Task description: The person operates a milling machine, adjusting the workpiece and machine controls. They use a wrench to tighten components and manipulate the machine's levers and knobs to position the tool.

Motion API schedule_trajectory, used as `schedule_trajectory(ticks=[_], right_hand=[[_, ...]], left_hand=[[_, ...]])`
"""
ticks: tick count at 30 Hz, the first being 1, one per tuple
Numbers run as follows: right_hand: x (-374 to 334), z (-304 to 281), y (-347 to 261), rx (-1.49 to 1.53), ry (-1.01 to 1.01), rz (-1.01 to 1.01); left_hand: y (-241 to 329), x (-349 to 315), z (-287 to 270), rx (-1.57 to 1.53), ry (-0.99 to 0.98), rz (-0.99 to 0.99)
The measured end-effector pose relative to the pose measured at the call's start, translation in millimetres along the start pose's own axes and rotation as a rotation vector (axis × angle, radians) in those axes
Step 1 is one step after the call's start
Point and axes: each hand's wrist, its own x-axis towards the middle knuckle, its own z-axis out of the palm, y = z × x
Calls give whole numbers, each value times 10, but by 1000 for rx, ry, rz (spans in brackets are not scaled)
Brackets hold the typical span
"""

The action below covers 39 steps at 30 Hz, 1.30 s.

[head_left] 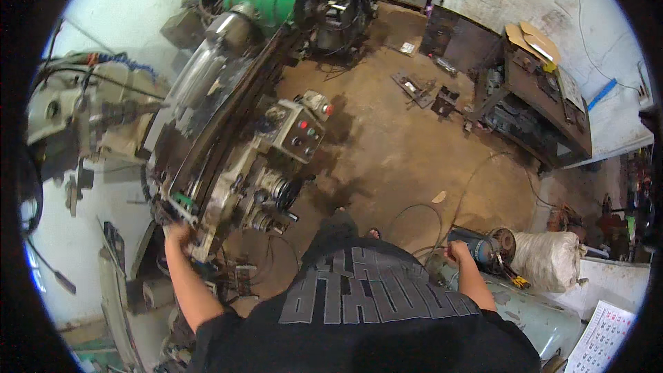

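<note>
My left hand [178, 235] reaches to the near end of the milling machine's long table [228, 107]. It is beside a small green piece [184, 200] with a pale metal bar next to it. The fingers there are small and blurred, so their grip cannot be made out. Out to the right, my right hand [456, 252] is closed like a fist, close to a dark blue motor-like unit [478, 247]. What it holds, if anything, is hidden. Below the table, the machine carries a control box [298, 131] with red and black buttons, and a round handwheel [282, 190].
A large green cylinder [266, 0] lies at the machine's far end. Metal parts [412, 90] are scattered on the brown floor beside a rusty workbench [532, 107]. Cables [476, 183] curve over the floor. A white sack [549, 260] stands right of the blue unit.
</note>
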Motion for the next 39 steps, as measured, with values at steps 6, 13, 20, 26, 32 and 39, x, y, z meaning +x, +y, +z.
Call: schedule_trajectory(ticks=[6, 13, 20, 26, 32, 39], right_hand=[[154, 662, -1751, 37, -75, -141], [-374, 1331, -4519, -89, -259, -517], [-864, 1379, -6893, -106, -221, -962], [-1844, 2025, -9224, -1, -297, -1511], [-2441, 3819, -10955, -274, -703, -1601], [-2359, 5526, -11719, -805, -846, -1467]], left_hand=[[1068, -813, 1768, 251, -1149, -223], [3490, -894, 2212, 267, -678, 707], [4215, -753, 2108, -398, -464, 843], [3876, -677, 1775, -374, -388, 629], [3315, -630, 2049, -225, -363, 255], [3492, -1284, 3079, -547, -45, -44]])
